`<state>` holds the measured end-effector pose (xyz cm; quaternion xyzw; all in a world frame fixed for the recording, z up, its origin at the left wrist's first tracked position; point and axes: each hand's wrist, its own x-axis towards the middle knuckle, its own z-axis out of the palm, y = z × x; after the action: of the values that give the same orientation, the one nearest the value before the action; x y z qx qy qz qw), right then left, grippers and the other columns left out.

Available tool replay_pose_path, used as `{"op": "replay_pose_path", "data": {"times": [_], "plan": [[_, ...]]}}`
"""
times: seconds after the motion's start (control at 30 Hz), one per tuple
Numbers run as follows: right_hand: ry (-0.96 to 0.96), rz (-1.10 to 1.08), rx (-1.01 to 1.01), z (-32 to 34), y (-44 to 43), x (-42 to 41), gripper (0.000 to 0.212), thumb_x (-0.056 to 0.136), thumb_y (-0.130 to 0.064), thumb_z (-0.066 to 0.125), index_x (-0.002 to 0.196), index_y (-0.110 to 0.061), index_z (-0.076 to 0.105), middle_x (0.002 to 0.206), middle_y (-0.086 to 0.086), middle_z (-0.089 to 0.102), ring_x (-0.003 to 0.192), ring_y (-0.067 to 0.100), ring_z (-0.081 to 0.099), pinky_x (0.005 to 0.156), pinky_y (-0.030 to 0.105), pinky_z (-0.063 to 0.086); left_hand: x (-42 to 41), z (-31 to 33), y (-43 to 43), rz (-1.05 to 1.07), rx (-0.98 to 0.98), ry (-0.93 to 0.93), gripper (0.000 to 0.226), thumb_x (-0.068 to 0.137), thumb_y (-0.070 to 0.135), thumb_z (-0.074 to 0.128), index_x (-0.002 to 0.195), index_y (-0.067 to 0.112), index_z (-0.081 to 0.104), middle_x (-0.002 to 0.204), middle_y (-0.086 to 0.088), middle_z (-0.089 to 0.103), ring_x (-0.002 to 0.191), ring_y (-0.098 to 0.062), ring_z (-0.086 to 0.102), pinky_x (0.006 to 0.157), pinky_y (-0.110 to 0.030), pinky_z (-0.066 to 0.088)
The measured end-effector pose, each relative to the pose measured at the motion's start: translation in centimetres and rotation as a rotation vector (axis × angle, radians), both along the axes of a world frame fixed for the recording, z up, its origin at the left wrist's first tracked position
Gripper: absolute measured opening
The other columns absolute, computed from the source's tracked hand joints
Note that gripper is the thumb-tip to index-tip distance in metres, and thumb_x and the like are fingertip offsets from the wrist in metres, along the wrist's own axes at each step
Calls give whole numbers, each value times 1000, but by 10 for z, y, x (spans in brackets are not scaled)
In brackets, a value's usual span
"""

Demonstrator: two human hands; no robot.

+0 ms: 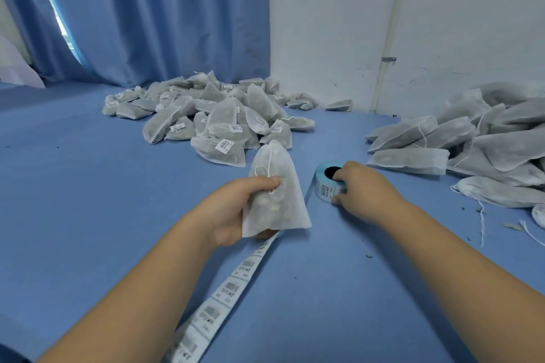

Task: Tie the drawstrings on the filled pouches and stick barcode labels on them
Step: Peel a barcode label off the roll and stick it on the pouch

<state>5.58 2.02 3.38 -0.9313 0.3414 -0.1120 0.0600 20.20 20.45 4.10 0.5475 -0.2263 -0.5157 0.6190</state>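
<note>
The left hand (236, 209) grips one filled pouch (277, 194) by its left edge, fingers curled round it and holding it upright just above the blue surface (88, 186), with its flat front turned toward the camera; that seems chosen so that the face is ready to take a label. The pouch's drawstring (265, 171) lies in a small loop on the front and looks knotted (though how tight cannot be told), so the tying step for this pouch is probably done and the labelling is in hand. The right hand (365, 188) is clasped on the label roll (324, 186), which rests on the surface just right of the pouch; one fingertip sits at the dark core and the others curl round the outer face, likely to steady the roll while a label is picked off. The label strip (233, 289) trails from the roll, passes under the pouch and runs toward the near edge, so it is paid out within easy reach. Behind, a pile of labelled pouches (218, 118) lies near the curtain (147, 9); well apart, at the right, a pile of unlabelled pouches (472, 144) waits, which keeps finished and pending work from mixing.
</note>
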Motion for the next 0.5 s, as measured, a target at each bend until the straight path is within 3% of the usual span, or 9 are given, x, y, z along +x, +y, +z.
{"op": "replay_pose_path", "data": {"times": [0.13,0.37,0.5], "plan": [[-5,-16,-24,1,-36,9,39,87,-24,68,122,-11,59,120,9,51,108,29,53,87,36,44,0,1,-20,24,-53,-2,18,90,21,63,105,11,67,99,-9,69,89,-27,68,81,-39,54],[-74,-35,-22,-1,-80,35,40,87,-15,66,126,-8,58,125,14,52,112,33,54,95,38,45,-6,-6,-47,96,-113,62,13,92,18,62,100,11,70,95,-7,73,82,-21,71,70,-30,58],[-134,-56,21,-2,-85,33,36,90,-6,58,125,-9,61,124,16,57,110,34,57,94,40,46,-11,-7,-55,189,-136,121,11,92,18,62,98,12,68,95,-9,72,94,-30,68,93,-46,52]]}}
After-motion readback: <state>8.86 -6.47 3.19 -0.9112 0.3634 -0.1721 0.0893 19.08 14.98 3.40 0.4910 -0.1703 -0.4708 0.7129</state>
